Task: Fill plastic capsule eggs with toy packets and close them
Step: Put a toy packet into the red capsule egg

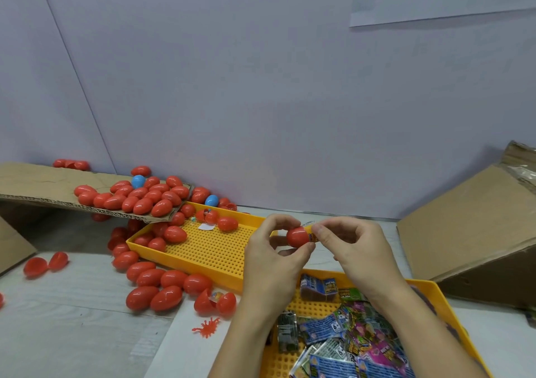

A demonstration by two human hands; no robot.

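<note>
At the far left an opened red capsule [45, 264] lies on the grey tabletop [72, 328], its two halves side by side. Above it a corrugated cardboard sheet [37, 184] slopes down toward the middle, carrying a heap of closed red eggs [139, 199] with one blue egg [138, 181] among them. The sheet's lower end hangs over a yellow perforated tray [214, 250], where more red eggs sit in the far corner. Another cluster of closed red eggs [162, 286] lies on the table just in front of that tray, beside a small red splat-shaped toy [207, 327].

The left hand [271, 257] grips a red capsule half [298, 237] between curled fingers and thumb, above the tray's right end. The right hand [352, 247] pinches a toy packet [311, 232] at the capsule's opening; how far the packet is inside is hard to tell.

Below the wrists, a second yellow tray [443, 302] holds a pile of printed toy packets [348, 345]. A tilted cardboard box [470, 226] stands at the right.
</note>
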